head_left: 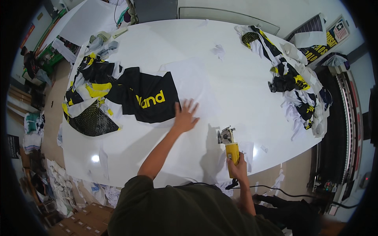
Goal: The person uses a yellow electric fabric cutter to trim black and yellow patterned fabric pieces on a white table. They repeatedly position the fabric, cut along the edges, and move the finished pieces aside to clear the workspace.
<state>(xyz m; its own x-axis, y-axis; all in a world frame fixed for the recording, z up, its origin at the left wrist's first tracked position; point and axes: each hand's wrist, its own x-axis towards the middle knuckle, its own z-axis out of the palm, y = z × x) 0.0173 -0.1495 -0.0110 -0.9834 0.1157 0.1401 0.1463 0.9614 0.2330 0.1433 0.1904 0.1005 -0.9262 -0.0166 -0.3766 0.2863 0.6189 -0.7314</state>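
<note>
My left hand (pixel 185 117) lies with fingers spread on white material (pixel 189 82) at the right edge of a black fabric piece (pixel 153 80) with yellow lettering. Left of that piece is a jumbled pile of black, yellow, white and grey fabric (pixel 98 88). My right hand (pixel 238 167) grips a yellow electric rotary cutter (pixel 232 151) by its body, with its metal cutting head pointing away from me over the white tabletop (pixel 204 43), right of my left hand. A black cord trails from the cutter toward the lower right.
Another fabric pile (pixel 295 86) lines the table's right side. A long roller machine (pixel 338 114) stands beyond it. A person (pixel 31 63) is at the far upper left. Cardboard boxes (pixel 84 220) and white bundles (pixel 59 181) sit on the floor lower left.
</note>
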